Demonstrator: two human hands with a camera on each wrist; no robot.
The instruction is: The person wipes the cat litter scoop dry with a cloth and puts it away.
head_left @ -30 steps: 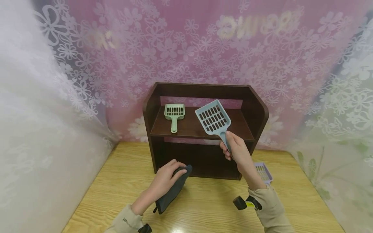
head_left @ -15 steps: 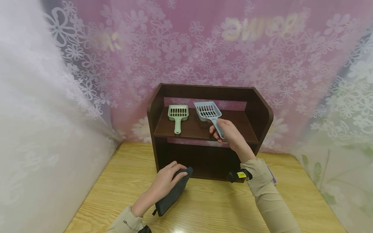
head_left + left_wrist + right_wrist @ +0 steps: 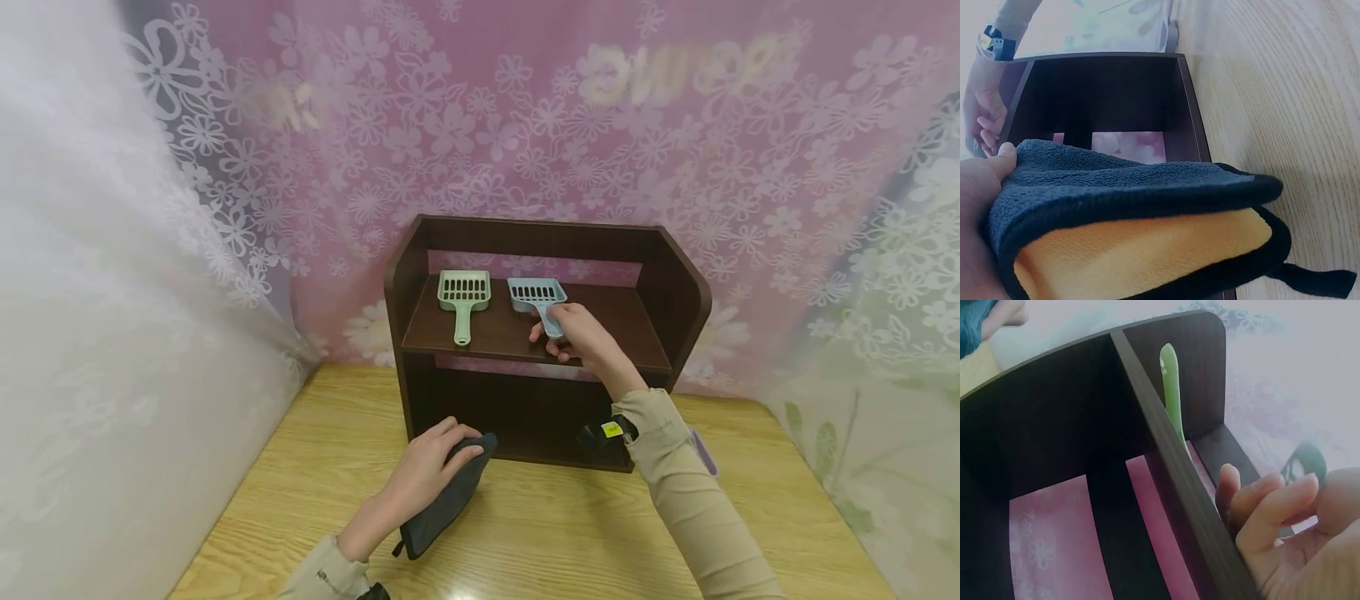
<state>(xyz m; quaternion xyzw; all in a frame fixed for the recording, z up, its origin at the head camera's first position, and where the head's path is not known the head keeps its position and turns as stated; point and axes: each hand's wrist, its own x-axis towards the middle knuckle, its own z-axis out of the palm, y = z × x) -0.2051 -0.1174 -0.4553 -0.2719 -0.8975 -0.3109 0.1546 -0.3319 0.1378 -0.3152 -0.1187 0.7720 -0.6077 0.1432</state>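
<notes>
In the head view, my right hand (image 3: 585,333) holds a light blue litter scoop (image 3: 546,308) by its handle, over the upper board of a dark brown shelf (image 3: 480,343). The scoop's slotted pan sits at that board, pointing to the back. Left of it a pale green litter scoop (image 3: 462,315) lies on the same board, handle toward the front. My left hand (image 3: 423,467) grips a folded cleaning cloth (image 3: 450,504) in front of the shelf. Seen from the left wrist, the cloth is dark blue-grey (image 3: 1104,181) outside and yellow inside, with black edging.
A purple piece (image 3: 703,454), mostly hidden behind the right sleeve, lies on the wooden table (image 3: 330,467) to the right of the shelf. Below the upper board is a lower compartment (image 3: 495,408). Flowered curtains (image 3: 525,125) hang behind and at both sides.
My right hand has lowered the blue scoop from in front of the shelf onto the upper board, its pan tilting flatter. The left hand stays on the cloth; the view has shifted slightly.
</notes>
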